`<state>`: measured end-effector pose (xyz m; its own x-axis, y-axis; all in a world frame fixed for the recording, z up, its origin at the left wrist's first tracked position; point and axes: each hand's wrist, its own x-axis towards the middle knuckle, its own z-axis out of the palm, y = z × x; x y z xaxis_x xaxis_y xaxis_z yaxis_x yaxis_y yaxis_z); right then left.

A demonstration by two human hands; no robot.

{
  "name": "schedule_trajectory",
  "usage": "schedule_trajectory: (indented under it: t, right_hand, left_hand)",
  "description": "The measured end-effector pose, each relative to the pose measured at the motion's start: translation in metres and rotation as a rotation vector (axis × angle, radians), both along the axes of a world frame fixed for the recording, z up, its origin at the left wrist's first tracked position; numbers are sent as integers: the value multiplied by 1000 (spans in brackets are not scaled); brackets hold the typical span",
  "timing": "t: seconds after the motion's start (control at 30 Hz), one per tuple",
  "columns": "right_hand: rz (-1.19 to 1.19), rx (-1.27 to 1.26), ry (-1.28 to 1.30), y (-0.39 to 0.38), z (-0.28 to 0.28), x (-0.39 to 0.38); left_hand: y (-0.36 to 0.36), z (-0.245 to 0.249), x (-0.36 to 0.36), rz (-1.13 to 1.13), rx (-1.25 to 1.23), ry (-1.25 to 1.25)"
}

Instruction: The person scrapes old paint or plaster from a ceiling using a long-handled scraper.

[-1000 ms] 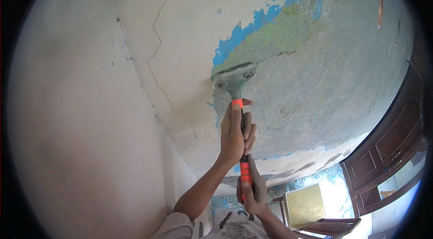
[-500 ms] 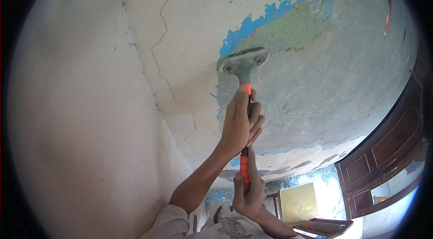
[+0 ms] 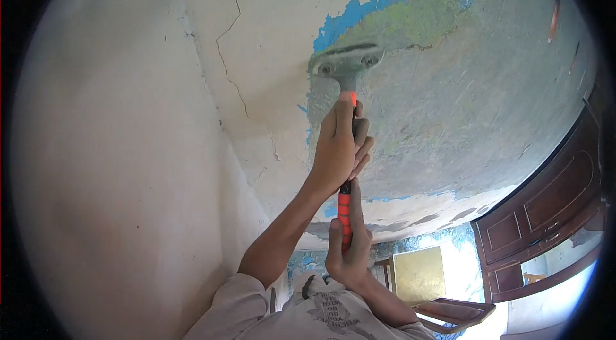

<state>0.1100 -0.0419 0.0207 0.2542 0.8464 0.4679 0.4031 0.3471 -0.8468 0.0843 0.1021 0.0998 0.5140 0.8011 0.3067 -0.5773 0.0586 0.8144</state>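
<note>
A long-handled wall scraper [image 3: 347,78] with a wide blade, two screws and a red-and-black handle is held up against the painted surface [image 3: 417,115]. My left hand [image 3: 338,141] is wrapped round the upper handle, just below the head. Lower down, my right hand [image 3: 350,253] grips the red end of the handle, thumb and forefinger pointing up along it. The blade lies at the lower border of a greenish scraped patch [image 3: 410,22]. Along that patch runs a strip of blue paint [image 3: 350,19], with cream paint [image 3: 276,32] to its left.
A thin crack [image 3: 226,57] runs down the cream paint. Plain wall [image 3: 115,147] fills the left side. At lower right are a dark wooden cabinet [image 3: 545,211], a yellowish panel [image 3: 418,274] and a wooden frame like a chair part [image 3: 459,314].
The whole view has shifted, so wall, scraper and both hands appear higher. The blade stays at nearly the same spot on the surface, and both grips are unchanged.
</note>
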Motion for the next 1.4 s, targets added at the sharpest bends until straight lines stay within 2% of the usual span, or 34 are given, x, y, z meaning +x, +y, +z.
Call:
schedule_trajectory:
  t: [0.07,0.3,0.43,0.53,0.63,0.73,0.97,1.17,1.3,1.4]
  right_hand:
    - [10,-68,21,-4,-7,0]
    - [-27,101,-86,2,0,1]
    - [-2,73,-75,4,-12,6]
    - [3,-33,-65,-1,4,6]
    - [-50,98,-140,8,-6,7]
    - [-49,140,-96,6,-18,2]
    - [-28,91,-64,8,-2,1]
    - [-52,146,-61,10,-24,-3]
    - [-47,119,-42,14,4,2]
    - [-44,131,-41,15,6,0]
  left_hand:
    - [1,-3,2,3,15,8]
    - [-1,9,1,-9,-3,-7]
    - [0,-2,0,-12,35,29]
    - [-1,15,5,8,-4,-8]
    - [0,12,3,19,7,24]
    - [0,-2,3,16,42,54]
    - [1,15,2,12,25,33]
    - [3,3,0,9,67,70]
    - [4,28,5,24,77,57]
    - [2,26,2,27,68,69]
